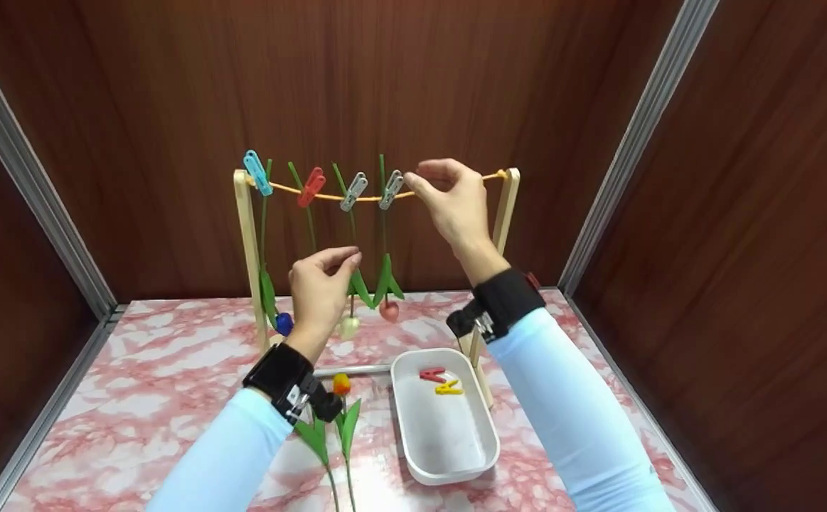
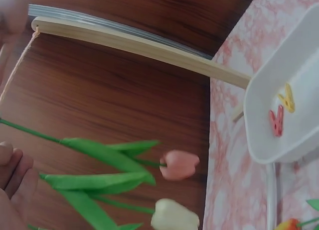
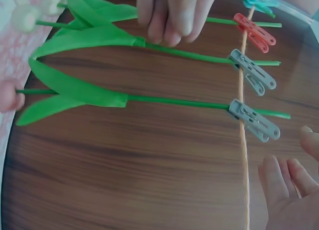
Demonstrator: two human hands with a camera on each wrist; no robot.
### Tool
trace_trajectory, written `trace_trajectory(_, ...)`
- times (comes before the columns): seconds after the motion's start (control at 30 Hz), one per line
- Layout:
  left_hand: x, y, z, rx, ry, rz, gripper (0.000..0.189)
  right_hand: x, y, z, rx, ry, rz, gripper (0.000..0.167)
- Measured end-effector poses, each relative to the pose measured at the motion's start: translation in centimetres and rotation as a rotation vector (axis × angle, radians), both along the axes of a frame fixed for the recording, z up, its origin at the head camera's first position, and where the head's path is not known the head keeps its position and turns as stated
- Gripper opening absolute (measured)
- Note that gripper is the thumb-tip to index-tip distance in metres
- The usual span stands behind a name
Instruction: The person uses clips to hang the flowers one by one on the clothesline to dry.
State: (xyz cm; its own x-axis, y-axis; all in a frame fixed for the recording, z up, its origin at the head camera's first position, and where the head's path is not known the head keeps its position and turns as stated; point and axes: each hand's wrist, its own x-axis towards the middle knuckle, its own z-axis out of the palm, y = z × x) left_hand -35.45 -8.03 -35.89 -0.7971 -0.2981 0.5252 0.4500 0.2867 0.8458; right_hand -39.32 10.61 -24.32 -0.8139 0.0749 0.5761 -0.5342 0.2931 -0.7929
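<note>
My right hand, fingers bent loosely and empty, is just right of a grey clothespin. This clothespin fastens the stem of an upside-down pink tulip to an orange cord. Left of it, another grey clothespin holds a white tulip. My left hand is lower, its fingertips close to the white tulip's stem with nothing gripped. A red clothespin and a blue clothespin hold more tulips at left, including a blue tulip.
Wooden posts carry the cord's ends. A white tub on the marbled table contains a red clothespin and a yellow clothespin. An orange-yellow tulip and another stem lie beside the tub, partly behind my left wrist.
</note>
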Motion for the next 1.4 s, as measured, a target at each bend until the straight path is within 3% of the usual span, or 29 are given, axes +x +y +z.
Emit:
trace_trajectory(0.23,1.4,-1.0,-1.0,-0.016,-0.004,0.020,0.013,1.0,2.8,-2.9,-0.203,0.006,0.105,0.016)
trace_trajectory(0.4,2.2,-1.4,-1.8,-0.015,-0.009,0.012,0.012,1.6,4.3,-5.9,-0.254,-0.030,0.141,0.013)
trace_trajectory(0.67,3.9,-1.7,-3.1,-0.027,0.026,-0.048,0.011,3.2,4.3,-10.6,-0.164,-0.131,0.177,0.012)
trace_trajectory(0.83,4.8,-1.6,-4.1,-0.085,0.034,-0.094,0.012,4.0,4.6,-12.9,-0.055,-0.132,0.158,0.012)
trace_trajectory(1.17,5.9,-1.8,-5.9,-0.158,0.081,-0.087,0.013,5.1,5.6,-15.3,-0.028,-0.121,0.143,0.013)
trace_trajectory(1.4,6.8,-1.7,-7.1,-0.175,0.045,-0.128,0.015,5.7,6.1,-17.0,-0.028,-0.139,0.132,0.013)
